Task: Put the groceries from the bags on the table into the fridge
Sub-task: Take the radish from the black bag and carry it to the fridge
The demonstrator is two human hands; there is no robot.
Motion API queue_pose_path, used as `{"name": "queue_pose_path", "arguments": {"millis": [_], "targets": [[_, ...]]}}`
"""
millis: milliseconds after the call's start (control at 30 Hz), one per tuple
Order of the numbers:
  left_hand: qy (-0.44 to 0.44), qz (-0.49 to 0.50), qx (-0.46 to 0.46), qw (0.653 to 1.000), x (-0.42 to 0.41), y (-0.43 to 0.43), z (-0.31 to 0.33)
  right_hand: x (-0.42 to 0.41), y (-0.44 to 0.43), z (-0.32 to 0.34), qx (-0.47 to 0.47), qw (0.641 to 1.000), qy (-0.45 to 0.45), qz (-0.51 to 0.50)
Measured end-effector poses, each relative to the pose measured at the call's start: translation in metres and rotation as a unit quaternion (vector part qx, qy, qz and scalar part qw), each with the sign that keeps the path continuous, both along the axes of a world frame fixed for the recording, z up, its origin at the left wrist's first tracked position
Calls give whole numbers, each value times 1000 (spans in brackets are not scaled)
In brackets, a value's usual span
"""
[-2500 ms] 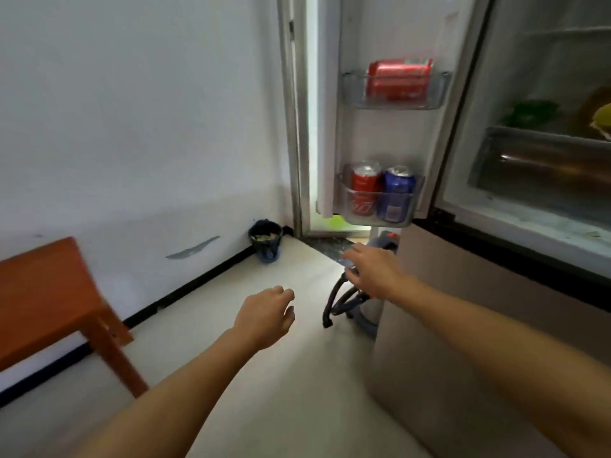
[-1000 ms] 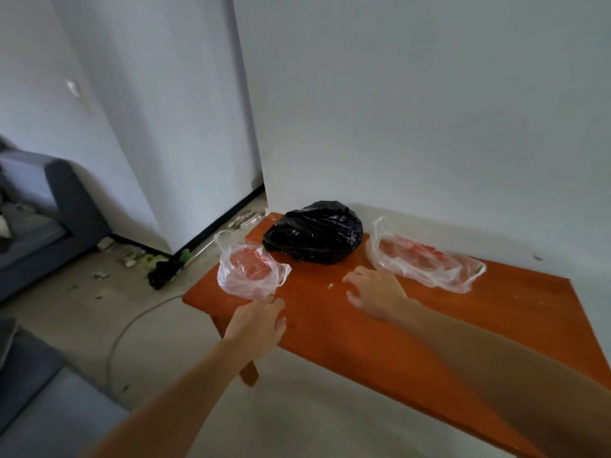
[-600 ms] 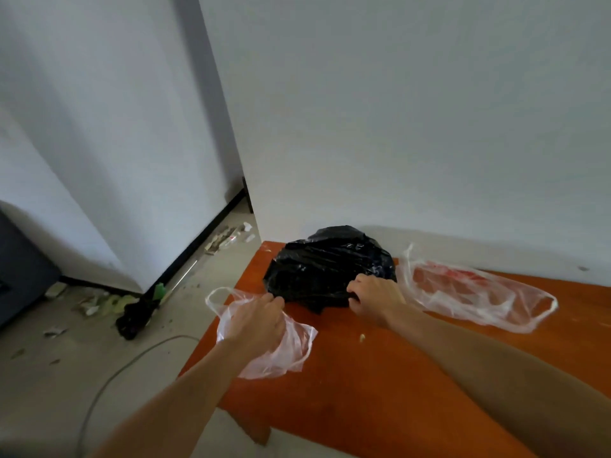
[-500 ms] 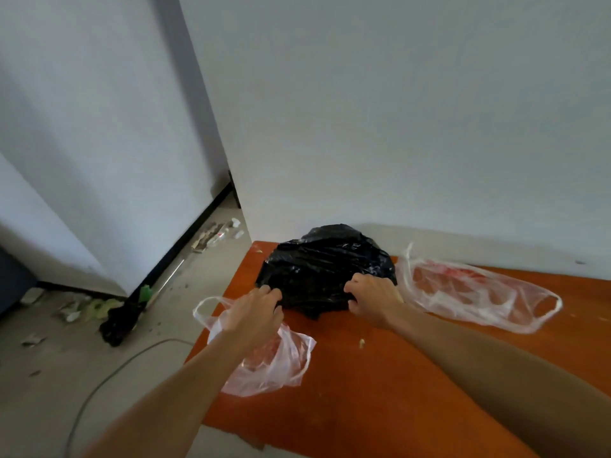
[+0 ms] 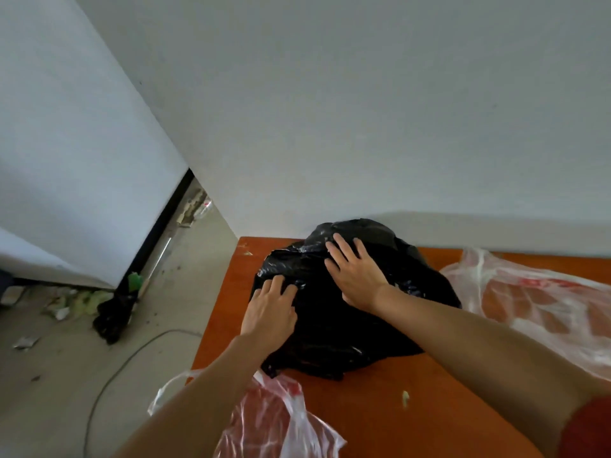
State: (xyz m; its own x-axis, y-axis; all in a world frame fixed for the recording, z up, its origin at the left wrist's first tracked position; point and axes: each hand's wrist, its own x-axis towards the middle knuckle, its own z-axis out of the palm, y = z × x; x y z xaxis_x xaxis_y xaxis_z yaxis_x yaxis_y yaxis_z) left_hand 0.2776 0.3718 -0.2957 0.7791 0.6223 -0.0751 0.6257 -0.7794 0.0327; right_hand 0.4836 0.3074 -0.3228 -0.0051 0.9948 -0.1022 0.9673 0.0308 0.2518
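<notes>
Orange table (image 5: 429,408) against a white wall (image 5: 363,110). Left hand (image 5: 269,312) on the black bag (image 5: 330,342)'s left flank, fingers bent into a fold; pinching or only pressing, cannot tell. Right hand (image 5: 353,276) flat on top, fingers spread, gripping nothing, probably steadying it to find the mouth. Groceries hidden inside. Counted: 1 black bag, 2 clear: near clear bag (image 5: 274,421) below the left fingers, second clear bag (image 5: 545,302) right of the right fingers.

Black bag (image 5: 337,328) by wall (image 5: 363,110); clear bag (image 5: 535,312) right, second bag (image 5: 274,421) front-left; tabletop (image 5: 380,401) bare between.

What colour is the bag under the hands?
The bag is black, seen in head view.
</notes>
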Motion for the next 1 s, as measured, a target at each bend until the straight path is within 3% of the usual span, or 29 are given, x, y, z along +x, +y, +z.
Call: {"name": "queue_pose_path", "arguments": {"millis": [200, 400, 533, 600, 667, 733, 800, 900, 1000], "targets": [[72, -35, 6, 997, 31, 57, -46, 13, 44, -45, -69, 995, -56, -51], [140, -17, -15, 990, 47, 104, -89, 27, 65, -55, -60, 993, 1, -104], [79, -28, -56, 995, 41, 116, -92, 43, 86, -30, -53, 984, 104, -133], [-3, -34, -96, 995, 36, 128, -90, 51, 98, -14, -33, 973, 146, -177], [-121, 16, -166, 979, 30, 143, -87, 52, 108, -5, -2, 959, 188, -212], [-161, 107, -238, 952, 26, 158, -87, 45, 116, -2, -11, 954, 196, -226], [-139, 177, -271, 936, 22, 171, -87, 32, 122, -5, -14, 966, 174, -190], [-90, 204, -258, 940, 17, 181, -89, 4, 117, -14, 80, 987, 140, -25], [-62, 197, -224, 952, 10, 184, -93, -30, 117, -31, 162, 968, 125, 147]]}}
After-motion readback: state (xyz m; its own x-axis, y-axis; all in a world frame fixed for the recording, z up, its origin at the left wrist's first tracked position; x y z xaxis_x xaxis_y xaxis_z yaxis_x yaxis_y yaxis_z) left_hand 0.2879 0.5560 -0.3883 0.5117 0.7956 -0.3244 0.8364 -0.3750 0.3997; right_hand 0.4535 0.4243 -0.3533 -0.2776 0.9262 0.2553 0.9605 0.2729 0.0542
